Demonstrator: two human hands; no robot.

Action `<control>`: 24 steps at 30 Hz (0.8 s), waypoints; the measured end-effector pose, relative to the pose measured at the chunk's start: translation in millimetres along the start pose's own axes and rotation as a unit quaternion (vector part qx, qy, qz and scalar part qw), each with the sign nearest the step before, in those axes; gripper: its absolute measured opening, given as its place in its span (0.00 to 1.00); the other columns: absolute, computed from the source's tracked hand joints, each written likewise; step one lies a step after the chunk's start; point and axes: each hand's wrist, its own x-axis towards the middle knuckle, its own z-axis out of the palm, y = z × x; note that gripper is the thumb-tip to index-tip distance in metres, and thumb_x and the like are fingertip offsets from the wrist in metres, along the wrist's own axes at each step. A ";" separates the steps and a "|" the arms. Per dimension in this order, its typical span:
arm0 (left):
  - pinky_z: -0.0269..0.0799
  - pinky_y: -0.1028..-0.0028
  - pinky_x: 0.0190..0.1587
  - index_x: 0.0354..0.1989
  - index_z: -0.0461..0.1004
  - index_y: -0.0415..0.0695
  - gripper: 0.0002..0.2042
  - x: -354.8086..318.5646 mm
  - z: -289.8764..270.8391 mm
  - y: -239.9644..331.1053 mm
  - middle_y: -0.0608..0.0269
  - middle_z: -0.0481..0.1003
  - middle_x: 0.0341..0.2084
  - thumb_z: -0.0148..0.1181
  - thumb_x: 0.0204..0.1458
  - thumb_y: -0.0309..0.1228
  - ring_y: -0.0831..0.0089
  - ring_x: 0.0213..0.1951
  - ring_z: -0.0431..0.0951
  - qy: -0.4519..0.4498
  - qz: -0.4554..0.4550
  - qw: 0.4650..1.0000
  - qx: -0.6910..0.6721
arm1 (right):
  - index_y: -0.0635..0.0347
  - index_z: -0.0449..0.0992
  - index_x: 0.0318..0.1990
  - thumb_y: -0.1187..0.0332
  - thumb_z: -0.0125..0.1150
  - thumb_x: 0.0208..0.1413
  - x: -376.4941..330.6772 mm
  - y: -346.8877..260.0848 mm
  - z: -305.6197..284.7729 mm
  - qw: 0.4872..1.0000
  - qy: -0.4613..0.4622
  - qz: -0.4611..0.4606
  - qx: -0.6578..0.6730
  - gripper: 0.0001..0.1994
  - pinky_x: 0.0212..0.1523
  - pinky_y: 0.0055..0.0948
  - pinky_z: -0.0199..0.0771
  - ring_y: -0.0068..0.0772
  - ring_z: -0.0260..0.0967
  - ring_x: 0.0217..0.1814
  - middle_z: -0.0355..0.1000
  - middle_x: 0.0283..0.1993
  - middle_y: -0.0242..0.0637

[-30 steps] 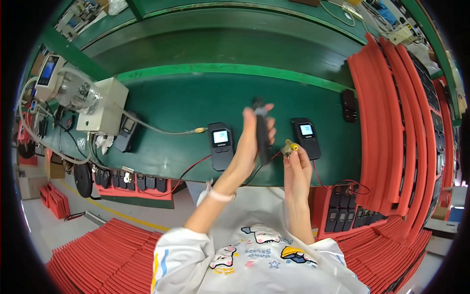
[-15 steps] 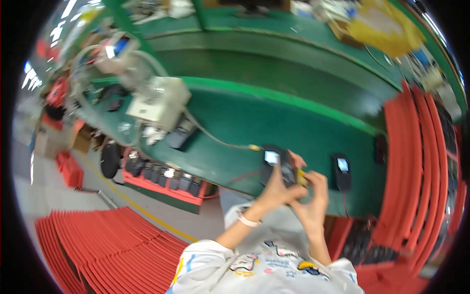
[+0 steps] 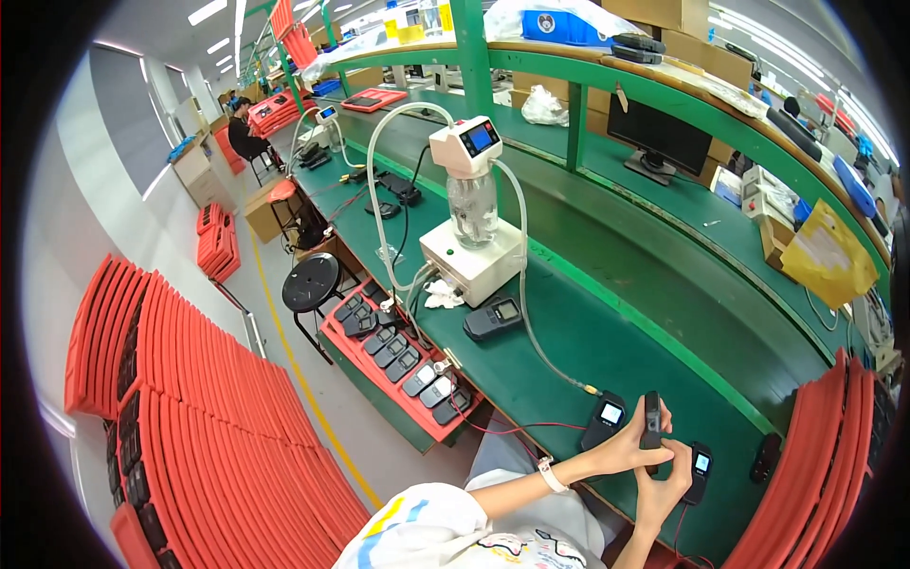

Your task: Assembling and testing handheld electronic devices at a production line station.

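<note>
A dark handheld device (image 3: 652,417), seen edge-on, stands upright between my two hands above the bench. My left hand (image 3: 621,453) is wrapped around it, thumb on the near side and fingertips showing past its right edge. At its lower end, my right hand (image 3: 666,482) grips with bent fingers. Just left of my hands lies a black device with a lit screen (image 3: 604,419), beside the brass-coloured end of a clear hose (image 3: 542,346). Another black device with a lit screen (image 3: 699,472) lies right of my right hand, near a red cable.
A white pump unit with a bottle (image 3: 472,213) stands on the green bench (image 3: 607,346), with a grey handheld device (image 3: 493,319) before it. A red tray (image 3: 379,389) holds several devices. Stacked red trays (image 3: 218,408) rise at left, more (image 3: 806,455) at right. A black stool (image 3: 311,283) stands left.
My view has swung left and up, so the hands appear lower and farther right. The held device is now seen edge-on, apart from the lit-screen device beside it.
</note>
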 end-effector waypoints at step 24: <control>0.72 0.62 0.41 0.39 0.78 0.43 0.08 -1.2 -60.2 22.8 0.55 0.78 0.34 0.61 0.49 0.25 0.56 0.37 0.77 0.052 0.107 0.870 0.479 | 0.74 0.72 0.48 0.71 0.54 0.61 -35.1 54.9 -10.5 0.975 0.105 0.174 0.086 0.13 0.55 0.27 0.62 0.31 0.65 0.49 0.69 0.45 0.37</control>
